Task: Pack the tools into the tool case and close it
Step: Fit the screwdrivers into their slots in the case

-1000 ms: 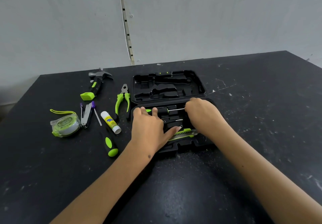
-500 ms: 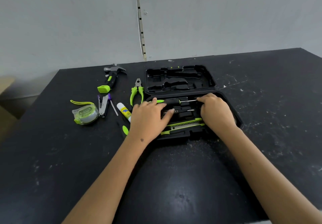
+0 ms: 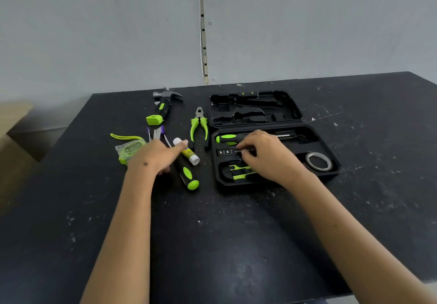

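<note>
While the black table (image 3: 212, 244) carries everything, the tool case (image 3: 331, 159) lies open on it, its lid (image 3: 290, 105) flat on the far side and still bare of tools. Under the right hand (image 3: 267, 154), whose fingers press flat and loosely spread on the bit strip (image 3: 225, 151) without clamping anything, one screwdriver (image 3: 228, 138) sits seated just beyond the fingertips and a green knife-like tool (image 3: 241, 172) just nearer the wrist; a tape roll (image 3: 319, 161) rests well off toward that arm's outer side. The left hand (image 3: 158, 155) hovers outside the case, fingers apart and holding nothing, index tip touching or nearly touching the glue stick (image 3: 186, 153). Beside its thumb lies the second screwdriver (image 3: 188, 177); beneath the knuckles, the tape measure (image 3: 128, 148); beyond the fingertips, pliers (image 3: 199, 124), a small stapler-like tool (image 3: 155, 133) and the hammer (image 3: 162, 109). Judging by the reach, the loose screwdriver is probably next: it should be pinched at mid-handle, lined up with its moulded slot, and pressed until seated, the right hand steadying the case
</note>
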